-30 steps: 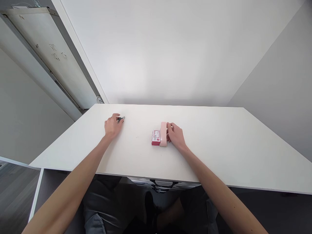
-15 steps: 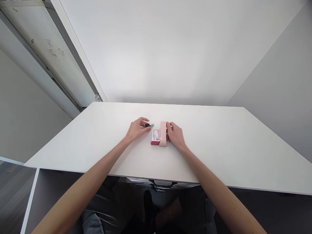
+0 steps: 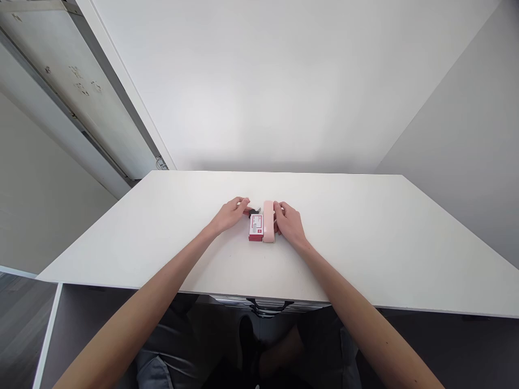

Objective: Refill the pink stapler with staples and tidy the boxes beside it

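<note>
A pink oblong object (image 3: pixel 268 221) with rounded ends, its kind unclear, stands on the white table. Against its right side my right hand (image 3: pixel 288 221) rests, fingers curled and thumb at its far edge. Directly left of it, side by side, is a small red and white box (image 3: pixel 256 228) with a printed label. At the box's far end lies a small black item with a metal tip (image 3: pixel 254 212), perhaps a key. My left hand (image 3: pixel 232 212) is just left of this item; its fingers are apart, with one fingertip at the item's edge.
The white tabletop (image 3: pixel 348 232) ends at a pale wall (image 3: pixel 284 97) behind. Below its front edge are a black handle (image 3: pixel 271 308) and my legs. A door frame and panel (image 3: pixel 81 92) stand at the far left.
My left hand has turned and loosened around the black item, which has moved right to the far end of the box. My right hand stays at the pink object. The view has shifted slightly.
</note>
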`<state>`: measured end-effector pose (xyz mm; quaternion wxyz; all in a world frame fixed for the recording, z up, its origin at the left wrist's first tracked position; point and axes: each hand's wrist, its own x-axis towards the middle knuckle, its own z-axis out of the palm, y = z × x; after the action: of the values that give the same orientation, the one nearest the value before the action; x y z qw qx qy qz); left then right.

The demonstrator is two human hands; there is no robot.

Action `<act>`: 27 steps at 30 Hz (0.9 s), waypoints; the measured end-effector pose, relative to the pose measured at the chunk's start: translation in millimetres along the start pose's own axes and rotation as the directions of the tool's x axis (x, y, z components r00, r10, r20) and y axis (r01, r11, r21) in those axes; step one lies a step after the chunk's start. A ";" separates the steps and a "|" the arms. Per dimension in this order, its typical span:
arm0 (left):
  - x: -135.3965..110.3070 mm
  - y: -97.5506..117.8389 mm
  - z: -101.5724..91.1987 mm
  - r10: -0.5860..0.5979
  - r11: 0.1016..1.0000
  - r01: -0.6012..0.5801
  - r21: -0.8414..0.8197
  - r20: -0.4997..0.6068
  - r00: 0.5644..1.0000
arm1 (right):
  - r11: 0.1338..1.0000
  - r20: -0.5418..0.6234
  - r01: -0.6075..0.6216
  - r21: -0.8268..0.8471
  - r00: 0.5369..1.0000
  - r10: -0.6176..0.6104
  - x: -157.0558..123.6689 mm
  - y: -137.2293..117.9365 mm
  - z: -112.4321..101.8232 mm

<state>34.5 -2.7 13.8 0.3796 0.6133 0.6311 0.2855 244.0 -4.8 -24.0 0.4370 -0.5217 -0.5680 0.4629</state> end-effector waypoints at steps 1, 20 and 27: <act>-0.5 1.4 0.9 0.002 0.999 -0.002 -0.033 0.010 1.000 | 1.000 0.001 0.004 0.000 1.000 -0.004 -0.1 0.2 0.0; -24.6 5.3 59.3 -0.015 0.929 -0.031 -0.369 -0.120 0.993 | 0.997 -0.137 0.016 0.080 0.991 -0.005 -9.0 11.1 -10.3; -19.3 24.7 100.9 -0.054 0.904 -0.026 -0.426 -0.174 0.983 | 0.984 -0.308 -0.028 -0.178 0.951 -0.028 -25.0 42.8 -121.3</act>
<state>131.2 -30.3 -18.7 0.4472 0.4823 0.5897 0.4687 372.7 -20.1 -43.4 0.4715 -0.6250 -0.5321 0.3224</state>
